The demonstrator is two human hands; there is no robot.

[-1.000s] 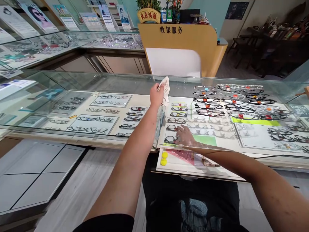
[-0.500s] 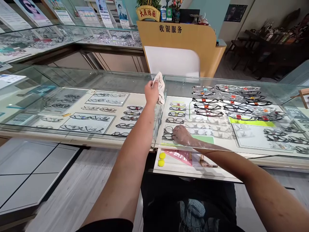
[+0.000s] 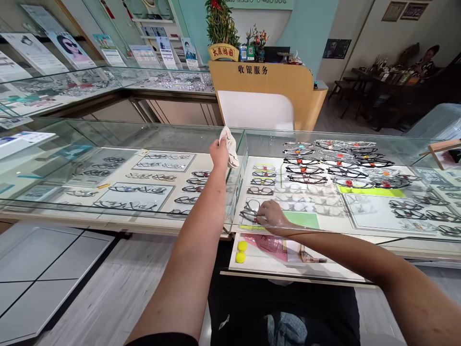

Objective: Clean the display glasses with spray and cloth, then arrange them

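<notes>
A crumpled cream cloth (image 3: 231,150) is pinched in my left hand (image 3: 218,154), just above the glass top of the display case (image 3: 151,137) near its vertical glass divider. My right hand (image 3: 272,215) reaches under the glass on the right side, its fingers closed on a dark-framed pair of eyeglasses (image 3: 248,217). A second pair of glasses (image 3: 253,205) lies right behind that one, partly overlapped. Farther back in the same column rests another dark pair (image 3: 260,191). A green sheet (image 3: 302,219) lies beside my right wrist.
Several eyeglasses with red tags (image 3: 304,169) sit on top of the glass at the right. An open drawer (image 3: 338,271) below holds yellow round cases (image 3: 240,252) and a pink packet (image 3: 268,246). A cashier counter (image 3: 259,79) stands behind; a person (image 3: 427,62) sits at the far right.
The view has tilted upward, so the case appears lower. My right hand's fingers have shifted the front dark pair of glasses, which now sits at a slant. The cloth stays in my left hand.
</notes>
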